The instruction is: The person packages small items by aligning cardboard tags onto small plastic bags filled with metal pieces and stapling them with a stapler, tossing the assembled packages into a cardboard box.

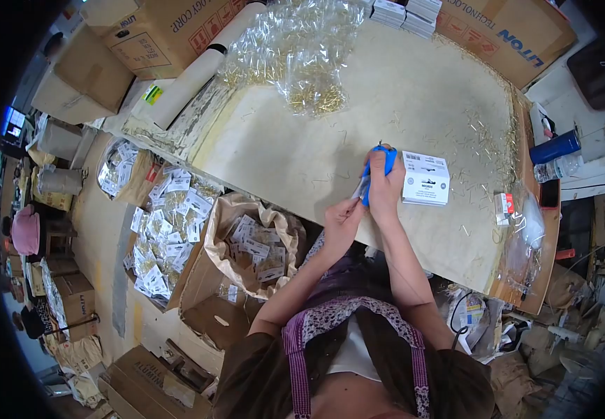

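My right grip point(386, 187) wrapped round blue tool point(389, 160), centre of frame; left grip point(343, 222) pinching pale piece point(358, 187) beside it, details unclear. Card stack point(425, 180) just right on tabletop point(281, 150). I judge: tool slip could nip left grip.

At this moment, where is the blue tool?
In the head view, the blue tool is in the right hand, just left of the nearest white card stack on the table.

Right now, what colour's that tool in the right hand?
The tool looks bright blue in the head view.
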A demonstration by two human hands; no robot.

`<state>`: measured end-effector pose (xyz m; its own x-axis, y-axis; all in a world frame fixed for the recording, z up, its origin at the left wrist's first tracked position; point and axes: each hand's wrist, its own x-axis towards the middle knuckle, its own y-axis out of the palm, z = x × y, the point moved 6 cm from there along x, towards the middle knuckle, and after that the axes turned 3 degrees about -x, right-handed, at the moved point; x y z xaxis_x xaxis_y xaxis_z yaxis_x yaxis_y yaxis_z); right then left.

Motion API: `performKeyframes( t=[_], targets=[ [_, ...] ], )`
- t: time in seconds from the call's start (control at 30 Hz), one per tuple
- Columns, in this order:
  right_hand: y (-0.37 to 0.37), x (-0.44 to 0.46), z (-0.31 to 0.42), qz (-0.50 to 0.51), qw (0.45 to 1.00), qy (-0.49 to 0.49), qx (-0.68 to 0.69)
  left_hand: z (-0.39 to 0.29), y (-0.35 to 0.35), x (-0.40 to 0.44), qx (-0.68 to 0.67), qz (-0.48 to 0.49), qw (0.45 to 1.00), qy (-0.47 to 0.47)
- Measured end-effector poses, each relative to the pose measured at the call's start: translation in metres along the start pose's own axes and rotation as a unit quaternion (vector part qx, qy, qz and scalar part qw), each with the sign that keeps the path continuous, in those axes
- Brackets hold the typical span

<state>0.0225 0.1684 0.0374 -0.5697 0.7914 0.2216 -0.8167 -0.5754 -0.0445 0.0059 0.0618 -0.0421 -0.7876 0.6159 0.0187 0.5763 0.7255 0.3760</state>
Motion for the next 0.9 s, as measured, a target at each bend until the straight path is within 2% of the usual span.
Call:
performKeyframes(
  t=[0.03,0.17,0.2,0.27,0.3,0.33,0.37,0.4,0.43,0.47,0.5,0.53,0.57,0.63,0.67,0.73,0.77,0.83,0.87,0.9],
  targets=[
    [0.001,-0.001,-0.002,-0.001,1.0,0.026,0.012,-0.001,0.001,-0.002,0.007,0.002,1.0,0.008],
    [0.007,-0.003,0.001,0.009,0.999,0.032,0.015,-0.007,-0.001,-0.003,-0.007,-0.002,1.0,0.027],
    [0.009,-0.003,0.007,0.009,0.998,0.013,0.062,-0.014,-0.007,-0.001,-0.007,-0.004,1.0,0.029],
    [0.007,-0.003,0.021,0.011,0.994,-0.008,0.11,-0.033,-0.03,0.012,0.159,0.078,0.982,-0.062],
    [-0.002,-0.003,0.029,-0.008,0.993,-0.024,0.111,-0.055,-0.04,0.018,0.226,0.172,0.952,-0.117],
    [-0.012,-0.003,0.034,-0.027,0.992,-0.038,0.113,-0.083,-0.047,0.014,0.209,0.223,0.931,-0.2],
    [-0.024,-0.003,0.033,-0.027,0.992,-0.039,0.114,-0.074,-0.077,0.02,0.28,0.278,0.906,-0.152],
    [-0.039,0.0,0.028,-0.026,0.999,-0.024,0.009,-0.087,-0.084,0.024,0.24,0.244,0.932,-0.119],
    [-0.055,0.002,0.024,-0.026,0.995,-0.008,-0.096,-0.083,-0.082,0.033,0.241,0.245,0.932,-0.117],
    [-0.069,0.004,0.02,-0.027,0.995,-0.008,-0.096,-0.079,-0.087,0.055,0.277,0.141,0.947,-0.085],
    [-0.08,0.007,0.018,-0.012,0.982,-0.021,-0.187,-0.074,-0.091,0.076,0.309,0.035,0.949,-0.052],
    [-0.09,0.008,0.017,0.002,0.96,-0.034,-0.276,-0.072,-0.084,0.092,0.307,-0.01,0.951,0.02],
    [-0.101,0.009,0.019,0.001,0.96,-0.035,-0.276,-0.069,-0.076,0.108,0.302,-0.055,0.947,0.092],
    [-0.113,0.008,0.031,0.039,0.851,-0.115,-0.511,-0.064,-0.068,0.139,0.392,-0.177,0.877,0.216],
    [-0.123,0.008,0.024,0.054,0.842,-0.081,-0.531,-0.061,-0.06,0.153,0.391,-0.176,0.877,0.217],
    [-0.138,0.011,0.006,0.066,0.85,-0.087,-0.516,-0.067,-0.052,0.165,0.521,-0.287,0.766,0.243],
    [-0.143,0.012,-0.002,0.081,0.857,-0.095,-0.5,-0.066,-0.05,0.17,0.519,-0.286,0.767,0.244],
    [-0.142,0.01,0.002,0.08,0.854,-0.083,-0.507,-0.051,-0.054,0.184,0.522,-0.227,0.814,0.118],
    [-0.141,0.01,0.001,0.084,0.846,-0.077,-0.521,-0.051,-0.057,0.184,0.522,-0.227,0.814,0.118],
    [-0.14,0.009,0.0,0.088,0.837,-0.071,-0.535,-0.049,-0.061,0.182,0.468,-0.202,0.853,0.111]
  ],
)
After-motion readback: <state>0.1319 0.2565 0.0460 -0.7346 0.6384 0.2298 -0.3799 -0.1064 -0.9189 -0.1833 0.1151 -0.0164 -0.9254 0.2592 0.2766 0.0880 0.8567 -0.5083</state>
